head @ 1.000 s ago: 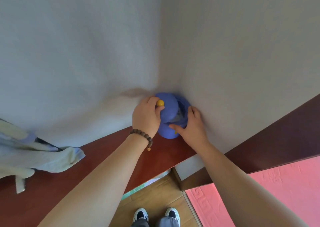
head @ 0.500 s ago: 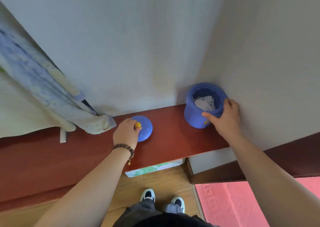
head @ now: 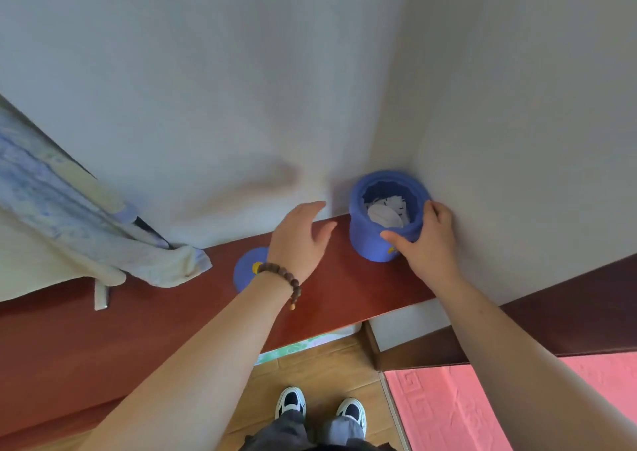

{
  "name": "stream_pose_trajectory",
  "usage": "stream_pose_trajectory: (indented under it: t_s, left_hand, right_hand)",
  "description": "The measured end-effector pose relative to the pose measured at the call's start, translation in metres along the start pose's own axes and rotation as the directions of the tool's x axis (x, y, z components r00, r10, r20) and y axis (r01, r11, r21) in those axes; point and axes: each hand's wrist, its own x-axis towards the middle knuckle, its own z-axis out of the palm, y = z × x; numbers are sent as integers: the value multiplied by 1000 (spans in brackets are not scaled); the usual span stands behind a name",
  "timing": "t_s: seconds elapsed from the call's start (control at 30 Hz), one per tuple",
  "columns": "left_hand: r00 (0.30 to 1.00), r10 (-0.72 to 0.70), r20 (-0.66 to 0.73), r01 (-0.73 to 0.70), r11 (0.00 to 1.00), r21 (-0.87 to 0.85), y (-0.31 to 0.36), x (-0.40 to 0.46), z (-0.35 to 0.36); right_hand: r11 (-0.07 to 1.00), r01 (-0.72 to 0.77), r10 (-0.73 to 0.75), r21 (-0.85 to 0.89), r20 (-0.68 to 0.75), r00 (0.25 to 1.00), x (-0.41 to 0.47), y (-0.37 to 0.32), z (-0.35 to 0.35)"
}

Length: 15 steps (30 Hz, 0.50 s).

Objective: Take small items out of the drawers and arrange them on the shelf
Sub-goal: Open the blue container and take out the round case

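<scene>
A blue round jar stands uncovered in the corner on the red-brown wooden shelf, with white crumpled stuff inside. My right hand grips its right side and rim. Its blue lid, with a yellow knob, lies flat on the shelf to the left, partly hidden behind my left wrist. My left hand hovers between lid and jar, fingers apart, holding nothing. A brown bead bracelet is on that wrist.
A pale blue-and-white cloth hangs down at the left and rests on the shelf. Two walls meet right behind the jar. Below are a wooden floor, my shoes, a pink mat and a dark wooden ledge at the right.
My left hand took the lid off the jar, set it on the shelf to the left, let go and moved back toward the jar. My right hand stayed on the jar.
</scene>
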Motion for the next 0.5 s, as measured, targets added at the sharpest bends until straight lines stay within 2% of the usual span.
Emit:
stream_pose_trajectory:
  t_s: [0.03, 0.1, 0.17, 0.27, 0.4, 0.5]
  left_hand:
    - [996, 85, 33, -84, 996, -35, 22, 14, 4]
    - [962, 201, 185, -196, 980, -47, 57, 42, 16]
    - [891, 216, 398, -260, 964, 58, 77, 66, 31]
    - [787, 102, 608, -322, 909, 265, 82, 86, 52]
    - [682, -41, 730, -309, 889, 338, 76, 97, 78]
    - [618, -113, 778, -386, 819, 425, 75, 106, 94]
  right_hand:
    - [1000, -3, 3, 7, 2, 1000, 0, 0, 0]
    - [1000, 3, -3, 29, -1, 1000, 0, 0, 1]
    - [999, 9, -9, 43, -3, 1000, 0, 1, 2]
    - [998, 8, -8, 62, 2, 1000, -2, 1, 2]
    - [996, 9, -9, 84, -1, 1000, -2, 0, 1]
    - [993, -8, 8, 119, -1, 1000, -2, 0, 0]
